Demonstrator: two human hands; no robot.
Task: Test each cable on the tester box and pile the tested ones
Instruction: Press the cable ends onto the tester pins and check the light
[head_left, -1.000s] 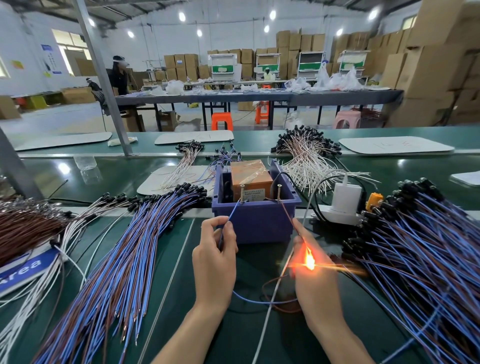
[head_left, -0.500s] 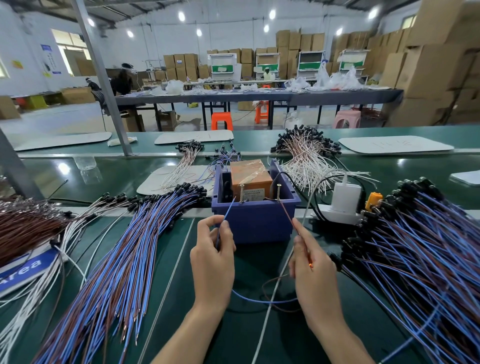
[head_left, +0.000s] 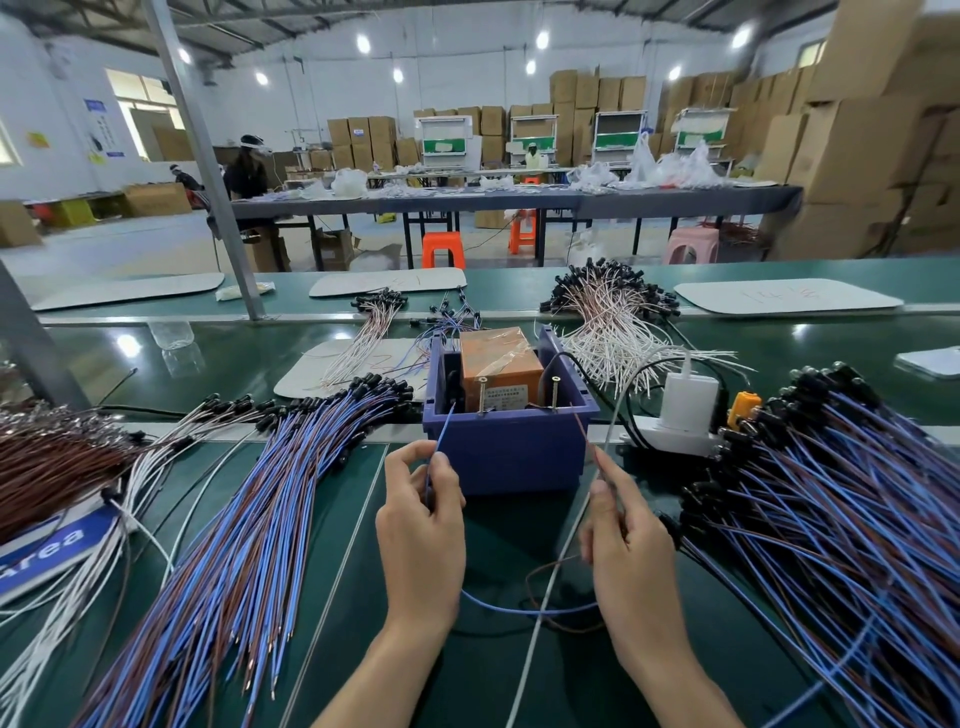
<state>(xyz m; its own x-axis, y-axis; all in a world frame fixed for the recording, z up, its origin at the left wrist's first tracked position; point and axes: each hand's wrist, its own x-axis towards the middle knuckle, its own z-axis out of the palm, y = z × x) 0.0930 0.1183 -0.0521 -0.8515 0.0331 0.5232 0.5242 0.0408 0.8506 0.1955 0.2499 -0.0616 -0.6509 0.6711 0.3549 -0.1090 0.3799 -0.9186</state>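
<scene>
Just in front of the tester box (head_left: 511, 452), a blue lead (head_left: 440, 434) is pinched in the left hand (head_left: 421, 525) and a brown lead (head_left: 582, 428) in the right hand (head_left: 631, 545). Both tips are held near its rim.

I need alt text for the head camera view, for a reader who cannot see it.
Two hands hold one cable in front of a blue tester box: the left hand pinches its blue lead, the right hand its brown lead. On the green table, a left pile and a right pile of blue and brown cables flank them.
</scene>
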